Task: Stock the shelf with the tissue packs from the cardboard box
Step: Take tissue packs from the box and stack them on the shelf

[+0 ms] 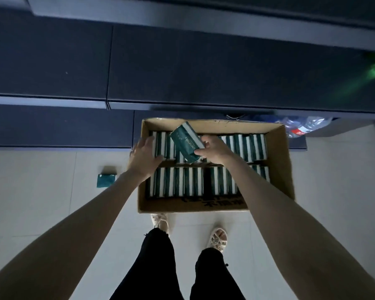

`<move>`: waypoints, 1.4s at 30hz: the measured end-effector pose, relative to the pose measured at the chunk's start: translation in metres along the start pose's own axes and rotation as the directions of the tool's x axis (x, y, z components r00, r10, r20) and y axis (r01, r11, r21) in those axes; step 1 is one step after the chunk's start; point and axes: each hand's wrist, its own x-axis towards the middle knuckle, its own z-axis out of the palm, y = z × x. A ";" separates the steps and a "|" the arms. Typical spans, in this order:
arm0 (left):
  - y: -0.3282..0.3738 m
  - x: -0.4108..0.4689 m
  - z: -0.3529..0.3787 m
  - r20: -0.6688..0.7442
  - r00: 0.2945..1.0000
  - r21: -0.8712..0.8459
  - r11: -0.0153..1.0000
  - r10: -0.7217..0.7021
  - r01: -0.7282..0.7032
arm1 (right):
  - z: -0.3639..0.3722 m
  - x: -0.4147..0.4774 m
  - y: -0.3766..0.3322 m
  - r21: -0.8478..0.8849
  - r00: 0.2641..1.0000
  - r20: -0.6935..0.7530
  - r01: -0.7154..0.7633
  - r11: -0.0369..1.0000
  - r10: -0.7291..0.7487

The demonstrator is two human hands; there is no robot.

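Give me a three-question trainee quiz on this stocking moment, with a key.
1. True or false: the right hand holds a lifted tissue pack over the cardboard box.
2. Where does the loose pack lie? A) on the floor, left of the box B) on the shelf C) inside the box
3. Fill the gap: the left hand, fingers spread, is ___ (open or shut).
Key: 1 true; 2 A; 3 open.
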 end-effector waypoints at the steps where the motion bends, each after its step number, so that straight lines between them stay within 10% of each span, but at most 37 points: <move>1: 0.018 0.000 -0.003 0.023 0.999 0.013 0.999 0.047 -0.047 | -0.018 -0.015 0.000 -0.008 1.000 0.003 0.008 1.000 -0.008; 11: 0.249 -0.052 -0.012 0.065 0.877 -0.174 0.870 0.477 -0.461 | -0.199 -0.184 0.057 -0.087 0.989 -0.050 0.132 0.987 -0.137; 22: 0.467 -0.095 0.032 -0.079 0.816 -0.118 0.808 0.573 -0.578 | -0.371 -0.306 0.137 -0.418 0.904 -0.276 0.194 0.888 -0.327; 32: 0.601 -0.013 0.045 -0.152 0.762 -0.059 0.764 0.630 -0.643 | -0.505 -0.242 0.160 -0.480 0.758 -0.473 0.205 0.853 -0.449; 42: 0.676 0.107 0.009 -0.181 0.744 0.549 0.694 0.643 -0.466 | -0.622 -0.158 0.154 -0.573 0.689 -0.573 0.050 0.818 -0.444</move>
